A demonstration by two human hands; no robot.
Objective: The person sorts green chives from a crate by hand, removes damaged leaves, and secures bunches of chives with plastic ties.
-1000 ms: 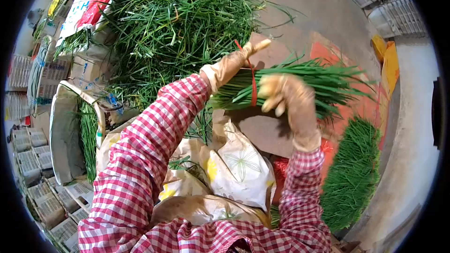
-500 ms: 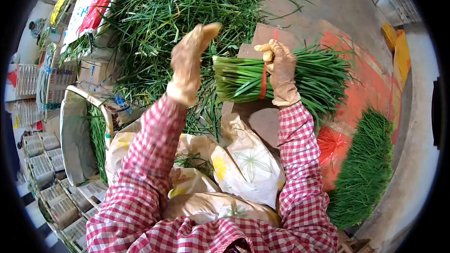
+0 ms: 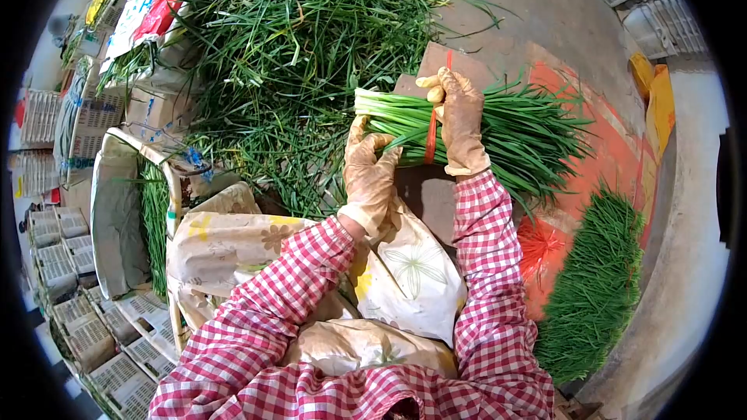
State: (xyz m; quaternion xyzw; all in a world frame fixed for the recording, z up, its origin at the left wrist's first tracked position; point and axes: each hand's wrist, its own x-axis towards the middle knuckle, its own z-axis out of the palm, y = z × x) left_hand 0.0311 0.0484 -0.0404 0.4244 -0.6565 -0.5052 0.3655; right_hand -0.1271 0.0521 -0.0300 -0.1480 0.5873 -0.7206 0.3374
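Note:
A bundle of long green stalks (image 3: 521, 132) lies across brown cardboard, its pale cut ends to the left and its leafy tips to the right. Round its middle runs a red band (image 3: 431, 136), whose end stands up above the bundle. My right hand (image 3: 461, 120), in a tan glove, is closed on the band's upper part, over the bundle. My left hand (image 3: 369, 171), gloved too, has its fingers apart at the lower edge of the pale ends, with the thumb against the stalks.
Loose green leaves (image 3: 296, 47) form a big heap at the upper left. Another green bundle (image 3: 595, 288) lies at the right, near red strings (image 3: 538, 245) on a red sheet. A padded frame (image 3: 124, 210) holding greens stands at the left. Patterned cloth (image 3: 412, 264) covers my lap.
My left hand has come down from the raised position over the heap to the bundle's pale ends. My right hand first crossed over the bundle, then closed on the band.

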